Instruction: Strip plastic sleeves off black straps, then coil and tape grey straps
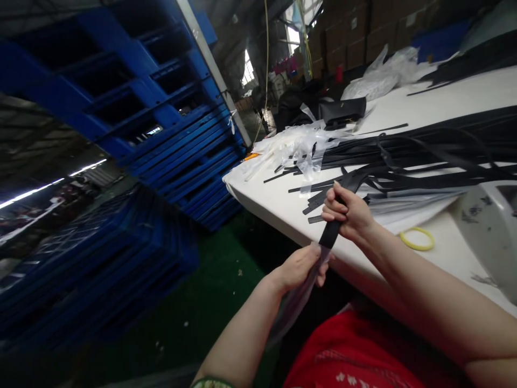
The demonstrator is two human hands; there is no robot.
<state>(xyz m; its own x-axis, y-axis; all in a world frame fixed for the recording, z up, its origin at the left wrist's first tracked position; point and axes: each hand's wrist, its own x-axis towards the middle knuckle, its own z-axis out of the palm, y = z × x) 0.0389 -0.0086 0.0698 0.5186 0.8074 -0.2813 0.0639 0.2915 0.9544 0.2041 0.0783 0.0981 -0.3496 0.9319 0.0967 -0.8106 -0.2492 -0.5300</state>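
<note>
My right hand [346, 210] is closed round a bundle of flat black strips [330, 233], just over the table's near edge. Below it, my left hand [301, 265] pinches the mouth of a long clear plastic sleeve [297, 302], and the lower end of the strips sits at or inside that mouth. The sleeve hangs down past the table edge toward the floor. From my right hand the strips run back over the table to the right. Loose ends of other black strips [313, 207] lie beside that hand.
On the white table [274, 207] are a pile of clear plastic sleeves [291, 143], long black strips [436, 145], a yellow ring [417, 238] and a white bin [484, 226]. A black bag [341, 110] rests at the far edge. Blue pallets [181, 161] are stacked at left.
</note>
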